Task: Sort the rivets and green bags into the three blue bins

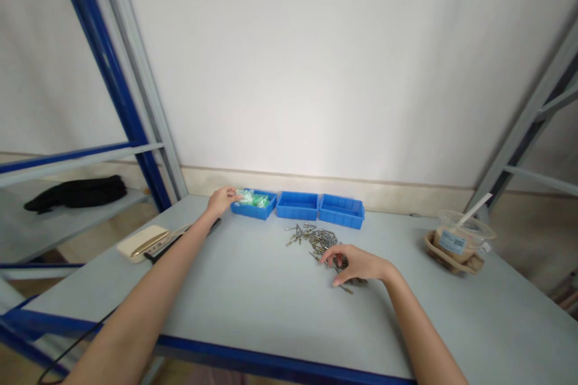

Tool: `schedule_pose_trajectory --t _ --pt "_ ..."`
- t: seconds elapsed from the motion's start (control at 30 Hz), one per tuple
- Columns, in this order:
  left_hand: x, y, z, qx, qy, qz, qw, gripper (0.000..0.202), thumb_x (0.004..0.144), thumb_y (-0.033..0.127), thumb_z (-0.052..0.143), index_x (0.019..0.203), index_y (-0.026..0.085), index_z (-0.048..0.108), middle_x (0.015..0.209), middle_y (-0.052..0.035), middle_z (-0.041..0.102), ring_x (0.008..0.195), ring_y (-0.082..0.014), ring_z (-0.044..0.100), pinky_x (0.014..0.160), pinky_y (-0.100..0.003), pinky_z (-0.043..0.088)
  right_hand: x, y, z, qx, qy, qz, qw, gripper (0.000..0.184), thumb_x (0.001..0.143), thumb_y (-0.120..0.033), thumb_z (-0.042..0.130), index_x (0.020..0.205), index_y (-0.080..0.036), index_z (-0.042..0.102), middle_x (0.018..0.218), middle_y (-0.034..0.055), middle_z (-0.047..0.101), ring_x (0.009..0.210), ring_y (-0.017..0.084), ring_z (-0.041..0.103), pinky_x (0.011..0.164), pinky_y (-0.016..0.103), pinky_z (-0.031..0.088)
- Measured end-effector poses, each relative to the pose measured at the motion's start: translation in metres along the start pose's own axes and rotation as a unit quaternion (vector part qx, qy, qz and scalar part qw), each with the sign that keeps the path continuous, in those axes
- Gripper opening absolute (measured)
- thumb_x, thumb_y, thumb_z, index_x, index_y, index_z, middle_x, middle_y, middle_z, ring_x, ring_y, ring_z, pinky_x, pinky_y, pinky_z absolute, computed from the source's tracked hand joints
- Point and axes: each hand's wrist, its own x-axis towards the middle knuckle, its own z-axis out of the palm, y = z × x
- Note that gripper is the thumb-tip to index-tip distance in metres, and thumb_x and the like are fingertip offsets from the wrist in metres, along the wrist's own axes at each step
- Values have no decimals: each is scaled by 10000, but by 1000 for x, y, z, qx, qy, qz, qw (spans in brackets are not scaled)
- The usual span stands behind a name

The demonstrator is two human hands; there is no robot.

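Note:
My left hand [221, 199] reaches to the left blue bin [251, 212], its fingers pinched on a clear plastic bag [245, 196]. Green material shows through the plastic in that bin. Over the front part of a pile of small, thin metal pieces [318, 237] is my right hand [359, 263]. Its thumb and fingers are curved and apart, with nothing visibly held. The pieces are silver and brass-coloured; their exact kind is too small to tell. Some lie partly hidden beneath the right hand.
Two more blue bins, a middle one [297, 209] and a right one [342, 218], stand along the wall. A plastic cup [456, 240] sits in a cardboard holder [445, 260] at right. A cream pouch [142, 243] and a power strip [163, 245] lie at left.

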Motion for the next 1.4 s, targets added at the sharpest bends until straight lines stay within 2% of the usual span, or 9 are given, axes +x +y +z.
schedule_pose_trajectory --t 0.3,0.43,0.67,0.83,0.97,1.03,1.13,1.27,1.4 --pt "19 -1 21 153 -9 45 987 307 787 399 566 1011 199 631 957 -84 666 968 -277 564 886 -426 366 13 10 10 22 0 -25 999 536 560 -355 784 1055 -214 634 831 -5 578 670 98 458 625 220 397" --pt "26 -9 18 204 -45 48 977 317 751 455 589 979 255 679 1110 -106 609 1102 -379 469 889 -532 353 12 5 10 -31 53 -30 998 436 561 -297 791 968 -208 660 810 -12 568 690 111 475 619 219 382" --pt "25 -10 14 174 -37 94 980 564 749 413 590 1272 227 487 1283 -98 496 1191 -314 416 967 -454 355 16 -3 17 -133 140 -23 981 291 658 -244 739 934 -218 655 876 14 582 843 172 524 752 271 394" --pt "12 12 22 119 23 179 976 453 868 439 407 1279 257 467 1404 -32 371 1308 -244 281 1071 -431 225 22 -7 26 -179 212 -10 961 163 772 -211 618 933 -223 637 956 31 601 956 197 514 843 315 381" --pt "-1 25 39 163 -61 155 973 516 866 551 354 1328 325 393 1464 -11 255 1359 -282 148 1069 -541 113 27 -7 35 -228 228 -18 946 239 785 -236 598 1023 -258 607 1138 38 557 1088 216 462 916 360 358" --pt "-5 29 48 186 -113 129 967 530 852 584 359 1327 352 387 1462 -14 262 1349 -285 188 1062 -519 158 28 -6 40 -254 227 -24 940 327 779 -254 601 1103 -280 572 1299 44 456 1204 236 380 970 397 325" --pt "-9 36 57 203 -132 110 964 520 864 580 344 1329 350 384 1458 -39 269 1331 -276 242 1052 -489 199 30 -4 44 -283 211 -19 935 444 787 -270 580 1223 -277 492 1435 53 302 1328 252 219 1031 442 265" --pt "-14 48 65 215 -101 110 965 501 886 534 352 1328 303 402 1444 -81 293 1334 -308 219 1038 -575 137 31 -1 48 -304 189 -18 934 429 830 -276 514 1256 -259 470 1453 59 287 1360 237 160 1060 472 223" --pt "-29 54 69 195 47 170 965 424 906 399 386 1280 220 474 1422 -115 330 1342 -334 175 1038 -621 34 32 -1 49 -332 187 -26 924 375 850 -296 490 1223 -254 510 1471 63 247 1368 242 134 1073 487 188"
